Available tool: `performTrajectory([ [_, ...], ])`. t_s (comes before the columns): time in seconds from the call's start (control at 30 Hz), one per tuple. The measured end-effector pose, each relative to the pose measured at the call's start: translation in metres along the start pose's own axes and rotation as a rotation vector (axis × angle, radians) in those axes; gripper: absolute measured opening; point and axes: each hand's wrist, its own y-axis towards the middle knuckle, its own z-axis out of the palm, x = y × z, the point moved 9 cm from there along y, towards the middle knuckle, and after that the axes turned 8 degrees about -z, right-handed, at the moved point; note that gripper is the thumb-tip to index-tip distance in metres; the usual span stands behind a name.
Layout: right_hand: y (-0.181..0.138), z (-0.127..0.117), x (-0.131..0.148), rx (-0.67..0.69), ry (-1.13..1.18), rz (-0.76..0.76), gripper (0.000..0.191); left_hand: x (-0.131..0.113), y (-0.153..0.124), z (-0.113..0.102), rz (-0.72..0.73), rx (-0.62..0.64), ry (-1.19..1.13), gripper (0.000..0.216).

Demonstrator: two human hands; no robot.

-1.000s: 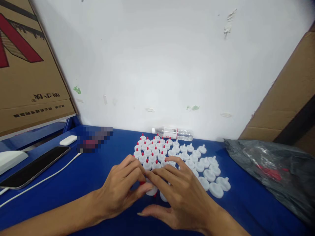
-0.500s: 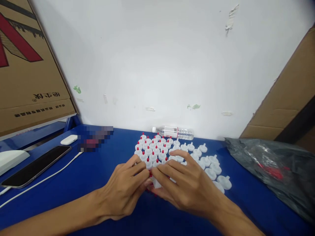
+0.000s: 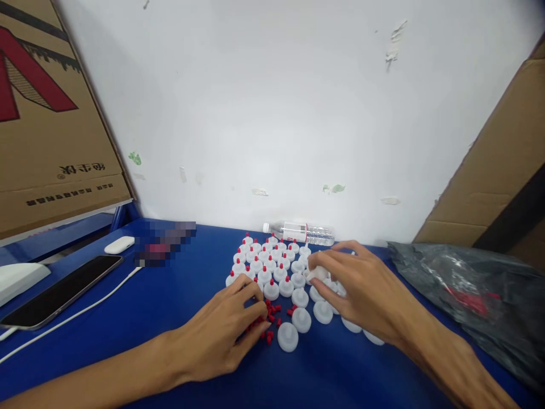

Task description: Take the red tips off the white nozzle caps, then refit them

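My left hand (image 3: 227,326) hovers at a pile of small red tip caps (image 3: 269,309), thumb and fingers apart around some of them; I see nothing gripped in it. Between the thumb and fingers of my right hand (image 3: 353,289) is a white nozzle cap (image 3: 315,275), partly hidden by the fingers. Beyond my left hand stand rows of white nozzle caps with red tips (image 3: 264,275). Plain white nozzle caps (image 3: 301,320) lie right of the red pile and under my right hand, which hides several of them.
A clear bottle (image 3: 298,232) lies along the wall. Dark plastic bag (image 3: 464,295) at right, red pieces inside. At left are a phone (image 3: 59,289), a white cable (image 3: 85,304) and a white case (image 3: 119,245). Cardboard (image 3: 51,142) flanks the blue table (image 3: 170,295).
My hands were together over the red pile and have parted. The right one has moved right and back to the plain white caps and grasped one. The left stays near the red pieces.
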Motion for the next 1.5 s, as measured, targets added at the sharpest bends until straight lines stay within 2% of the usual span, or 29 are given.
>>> performTrajectory([
  [0.17, 0.000, 0.008, 0.006, 0.062, 0.045, 0.029, 0.007, 0.003, -0.003, 0.005, -0.025, 0.045, -0.029, 0.012],
  [0.33, -0.006, 0.018, -0.007, 0.159, 0.280, 0.227, 0.005, 0.011, 0.002, -0.010, -0.064, -0.074, -0.005, 0.019],
  [0.47, -0.017, 0.038, 0.001, 0.410, 0.608, 0.329, 0.008, 0.030, 0.006, -0.018, -0.148, -0.173, 0.154, 0.021],
  [0.6, -0.037, 0.056, 0.013, 0.716, 0.878, 0.405, 0.009, 0.043, 0.007, -0.014, -0.230, -0.146, 0.250, 0.022],
  [0.67, -0.042, 0.060, 0.011, 0.768, 0.890, 0.443, 0.019, 0.046, 0.007, -0.011, -0.248, -0.119, 0.259, 0.022],
  [0.73, -0.041, 0.061, 0.006, 0.750, 0.862, 0.466, 0.027, 0.047, 0.007, -0.007, -0.240, -0.090, 0.261, 0.023],
  [0.8, -0.035, 0.060, 0.003, 0.681, 0.817, 0.465, 0.022, 0.048, 0.008, -0.003, -0.217, -0.066, 0.266, 0.023],
  [0.87, -0.024, 0.052, -0.003, 0.530, 0.712, 0.445, 0.016, 0.049, 0.009, -0.003, -0.185, -0.067, 0.268, 0.020],
  [0.93, -0.012, 0.039, -0.006, 0.318, 0.541, 0.389, 0.027, 0.047, 0.009, -0.006, -0.152, -0.092, 0.260, 0.016],
  [1.03, -0.001, 0.023, 0.006, 0.073, 0.288, 0.215, 0.026, 0.038, 0.008, -0.018, -0.114, -0.183, 0.189, 0.011],
  [1.1, 0.002, 0.026, 0.020, 0.036, 0.233, 0.124, 0.021, 0.027, 0.004, -0.027, -0.068, -0.258, 0.077, 0.009],
  [1.23, 0.005, 0.038, 0.044, 0.071, 0.296, 0.041, 0.052, -0.002, -0.006, -0.038, 0.135, -0.347, -0.142, 0.017],
  [1.3, 0.008, 0.037, 0.054, 0.032, 0.269, -0.026, 0.041, -0.010, -0.010, -0.037, 0.187, -0.354, -0.151, 0.018],
  [1.4, 0.010, 0.034, 0.064, -0.019, 0.195, -0.110, 0.020, -0.009, -0.007, -0.029, 0.151, -0.284, -0.075, 0.012],
  [1.5, 0.010, 0.038, 0.070, 0.005, 0.160, -0.154, 0.021, -0.011, -0.004, -0.019, 0.144, -0.192, 0.067, 0.002],
])
